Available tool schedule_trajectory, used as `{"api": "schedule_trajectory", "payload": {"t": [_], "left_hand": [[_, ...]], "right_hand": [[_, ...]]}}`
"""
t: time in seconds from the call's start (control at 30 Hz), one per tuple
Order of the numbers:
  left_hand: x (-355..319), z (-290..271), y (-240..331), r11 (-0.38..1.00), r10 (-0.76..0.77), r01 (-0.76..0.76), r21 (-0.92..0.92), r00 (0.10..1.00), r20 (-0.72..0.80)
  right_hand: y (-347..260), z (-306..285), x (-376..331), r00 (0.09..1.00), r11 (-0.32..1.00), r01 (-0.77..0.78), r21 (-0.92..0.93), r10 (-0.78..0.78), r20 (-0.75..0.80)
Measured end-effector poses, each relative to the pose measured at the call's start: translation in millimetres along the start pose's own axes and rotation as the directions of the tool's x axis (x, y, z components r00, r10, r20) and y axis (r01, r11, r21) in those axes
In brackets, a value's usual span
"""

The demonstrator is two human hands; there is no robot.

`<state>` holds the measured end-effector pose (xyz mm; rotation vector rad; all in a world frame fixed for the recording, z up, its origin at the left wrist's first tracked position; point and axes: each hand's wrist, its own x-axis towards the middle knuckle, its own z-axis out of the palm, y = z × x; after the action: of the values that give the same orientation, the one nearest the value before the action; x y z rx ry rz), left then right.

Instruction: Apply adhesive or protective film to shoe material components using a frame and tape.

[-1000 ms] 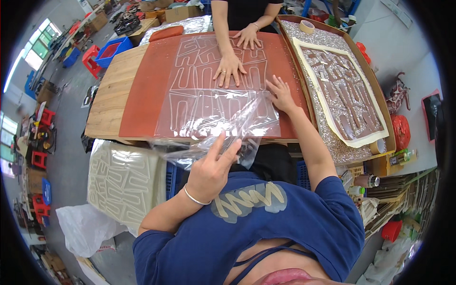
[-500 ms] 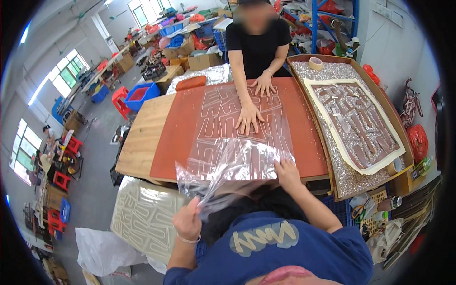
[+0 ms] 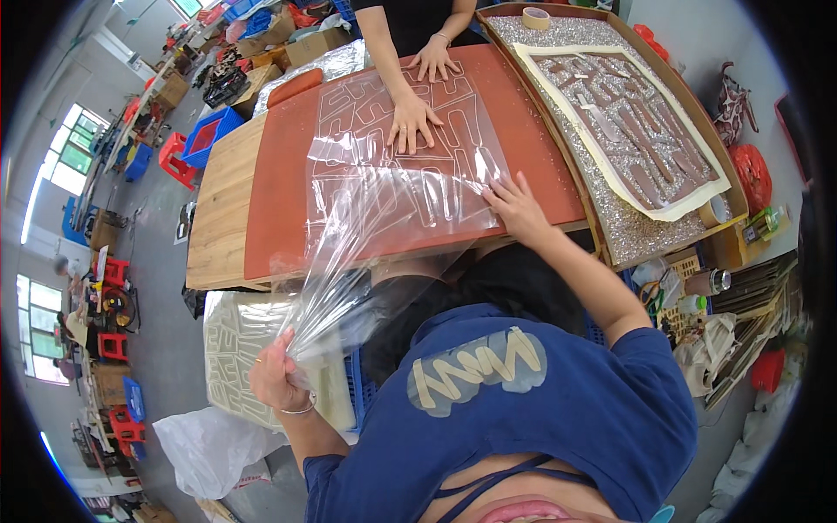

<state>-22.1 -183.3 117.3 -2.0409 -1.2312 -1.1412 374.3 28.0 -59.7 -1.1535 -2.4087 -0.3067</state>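
A thin clear plastic film (image 3: 336,270) stretches in tight creases from the table to my left hand (image 3: 277,375), which is closed on its gathered corner beyond the near table edge. Beneath the film, on the red-brown board (image 3: 279,192), lies a clear sheet with long looped cut-out outlines (image 3: 436,196). My right hand (image 3: 516,209) rests at the sheet's right edge, fingers outstretched, touching the film or sheet. Across the table, a co-worker's two hands (image 3: 414,122) press flat on the sheet's far half.
A shallow tray (image 3: 602,248) of glittery material at right holds a cream-bordered panel (image 3: 636,131) and tape rolls (image 3: 535,17). Patterned clear sheets (image 3: 231,349) lie below the table's left side, near a white plastic bag (image 3: 205,444). A blue crate (image 3: 212,135) stands at left.
My left hand has pulled the film corner down and left, drawing it taut. My right hand stays by the sheet's right edge. The view has tilted down toward me.
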Motion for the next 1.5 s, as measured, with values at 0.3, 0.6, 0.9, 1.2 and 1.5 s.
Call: {"api": "schedule_trajectory", "payload": {"t": [0.3,0.6,0.9,1.2,1.5], "left_hand": [[-52.2,-41.2,-29.5,0.965,-0.088,0.142,0.218,0.966,-0.244],[-56.2,-21.2,-59.3,0.961,-0.171,0.251,0.119,0.873,-0.456],[-53.5,-12.8,-116.7,0.921,-0.283,0.388,0.032,0.723,-0.63],[-60.1,-48.1,-191.9,0.689,-0.597,0.716,-0.116,0.469,-0.651],[-71.2,-65.9,-294.3,0.623,-0.564,0.782,-0.031,0.421,-0.71]], "right_hand": [[-97.6,-24.8,-32.4,0.988,0.985,-0.157,0.068,0.158,0.002],[-49.5,-49.7,-7.2,0.958,0.958,-0.285,0.036,0.285,0.026],[-127.2,-30.7,-28.7,0.981,0.984,-0.025,-0.179,0.059,0.187],[-223.6,-61.7,26.1,0.932,0.909,0.221,0.354,-0.304,0.198],[-322.6,-52.2,95.6,0.652,0.722,0.41,0.557,-0.659,0.375]]}}
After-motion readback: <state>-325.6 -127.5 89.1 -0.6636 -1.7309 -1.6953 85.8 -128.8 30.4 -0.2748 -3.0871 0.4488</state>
